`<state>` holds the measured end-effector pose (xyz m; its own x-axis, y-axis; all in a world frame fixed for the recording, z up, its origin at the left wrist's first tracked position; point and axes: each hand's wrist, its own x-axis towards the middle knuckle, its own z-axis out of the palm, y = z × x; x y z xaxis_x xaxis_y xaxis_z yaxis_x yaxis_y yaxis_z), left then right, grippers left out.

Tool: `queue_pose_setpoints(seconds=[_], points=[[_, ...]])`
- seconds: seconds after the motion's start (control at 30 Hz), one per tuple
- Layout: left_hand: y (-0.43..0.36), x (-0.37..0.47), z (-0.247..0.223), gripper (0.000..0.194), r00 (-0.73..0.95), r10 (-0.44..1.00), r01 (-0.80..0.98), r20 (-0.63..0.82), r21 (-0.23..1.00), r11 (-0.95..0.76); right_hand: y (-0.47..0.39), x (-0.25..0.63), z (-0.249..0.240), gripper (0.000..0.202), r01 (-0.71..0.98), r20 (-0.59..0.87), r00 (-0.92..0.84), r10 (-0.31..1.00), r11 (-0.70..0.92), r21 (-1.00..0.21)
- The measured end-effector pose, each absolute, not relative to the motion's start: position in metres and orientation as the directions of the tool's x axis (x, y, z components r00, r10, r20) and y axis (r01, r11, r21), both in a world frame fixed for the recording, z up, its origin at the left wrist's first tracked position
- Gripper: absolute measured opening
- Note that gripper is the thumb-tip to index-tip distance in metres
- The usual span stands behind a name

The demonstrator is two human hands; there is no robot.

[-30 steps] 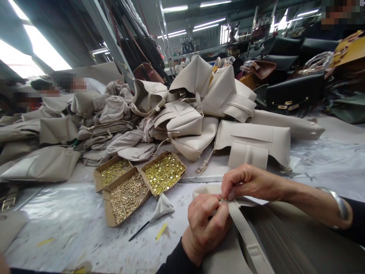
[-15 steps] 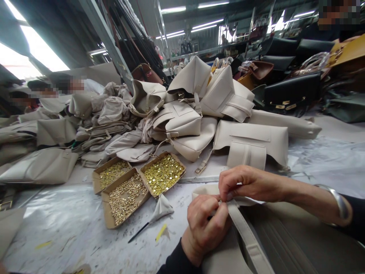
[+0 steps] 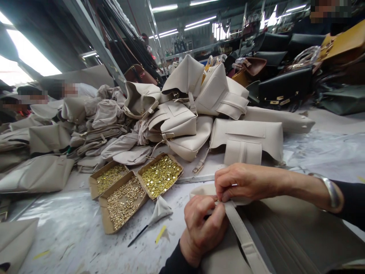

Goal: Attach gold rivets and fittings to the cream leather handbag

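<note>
- Worktop [image 3: 71,228], covered in pale scuffed plastic sheeting, carries at its far left edge a heap of flat beige leather bag panels [image 3: 37,173].
- Three shallow brown cardboard trays [image 3: 122,196] sit left of centre, touching one another, filled with small gold metal fittings; just beside them, nearer the person, lie a crumpled grey cloth [image 3: 160,209] and a thin black tool [image 3: 137,236].
- Finished cream leather handbags [image 3: 182,121] are piled along the far edge behind the trays, with black and tan bags [image 3: 285,83] toward the far right corner.
- Left hand [image 3: 203,228], at the near edge, is clenched around the upper end of a flat beige leather strap [image 3: 242,236], thumb and fingers pinching it.
- Right hand [image 3: 242,182] reaches in from the right and pinches the same strap end from above, its fingertips touching those of the left hand; what sits between them is hidden.
- Strap runs from the pinch toward the near right corner, its long axis slanting toward the person, over a beige leather bag [image 3: 291,232] that lies under both hands.
- Both hands meet at the strap's far end; the left hand is nearer the person.
</note>
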<state>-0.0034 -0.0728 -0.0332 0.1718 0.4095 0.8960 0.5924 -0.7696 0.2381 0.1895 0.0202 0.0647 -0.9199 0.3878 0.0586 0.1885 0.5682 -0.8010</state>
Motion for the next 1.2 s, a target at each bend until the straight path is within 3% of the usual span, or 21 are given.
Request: queue_pose_setpoints(seconds=[0.13,0.33,0.5,0.6,0.7,0.87,1.0,1.2], points=[[-0.073,-0.005,-0.034,0.021,0.179,0.409,0.599,0.895,0.23,-0.767,0.021,0.187,0.068,0.013,0.175,0.067,-0.934,0.35,0.614,-0.77],[-0.074,-0.005,-0.034,0.024,0.176,0.401,0.594,0.899,0.228,-0.772,0.02,0.184,0.05,0.031,0.17,0.104,-0.94,0.324,0.711,-0.683],[-0.075,-0.004,-0.037,0.02,0.204,0.389,0.593,0.898,0.202,-0.779,0.021,0.179,0.029,0.041,0.251,-0.034,-0.933,0.359,0.577,-0.777],[-0.076,-0.004,-0.04,0.023,0.16,0.408,0.605,0.899,0.238,-0.76,0.021,0.178,0.029,0.049,0.265,0.001,-0.9,0.436,0.549,-0.793],[-0.076,-0.005,-0.041,0.022,0.129,0.436,0.627,0.891,0.267,-0.732,0.022,0.184,0.038,0.042,0.221,0.041,-0.87,0.491,0.463,-0.859],[-0.077,-0.005,-0.039,0.018,0.133,0.429,0.654,0.893,0.246,-0.715,0.023,0.195,0.048,0.028,0.113,0.054,-0.894,0.444,0.341,-0.933],[-0.077,-0.004,-0.039,0.017,0.131,0.436,0.655,0.89,0.252,-0.712,0.019,0.194,0.051,0.022,0.119,0.113,-0.901,0.418,0.49,-0.864],[-0.077,-0.005,-0.043,0.02,0.129,0.432,0.651,0.892,0.252,-0.716,0.011,0.188,0.058,0.026,0.176,0.129,-0.941,0.313,0.777,-0.604]])
